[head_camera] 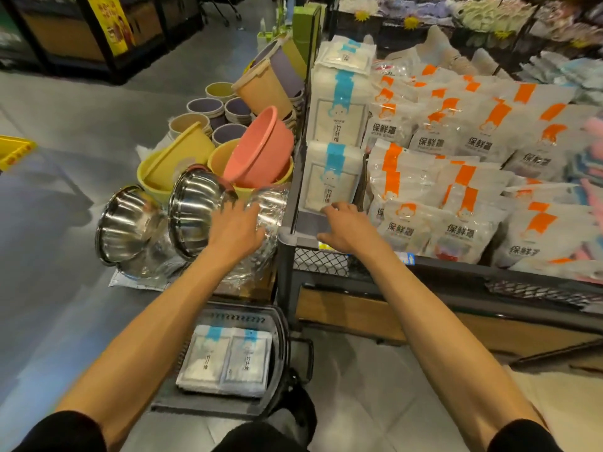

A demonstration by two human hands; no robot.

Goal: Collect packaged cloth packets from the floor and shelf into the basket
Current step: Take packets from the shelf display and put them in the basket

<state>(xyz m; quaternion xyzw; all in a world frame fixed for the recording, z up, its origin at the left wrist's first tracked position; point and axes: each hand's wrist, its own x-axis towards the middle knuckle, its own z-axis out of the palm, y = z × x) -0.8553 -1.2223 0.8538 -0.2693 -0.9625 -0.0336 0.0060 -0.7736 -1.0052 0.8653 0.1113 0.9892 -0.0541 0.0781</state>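
Observation:
White cloth packets with a blue stripe stand in a stack at the shelf's left end, the nearest packet in front and a taller stack behind it. My right hand reaches to the nearest packet's lower edge, fingertips touching it, thumb spread over the shelf rim. My left hand stretches forward with fingers spread, left of the shelf corner, over wrapped steel bowls. A dark basket sits on the floor between my arms. Two cloth packets lie flat inside it.
Steel bowls and coloured plastic basins are piled on the floor left of the shelf. Orange-striped white bags fill the shelf to the right. The black shelf frame has a mesh front. Grey floor lies to the left.

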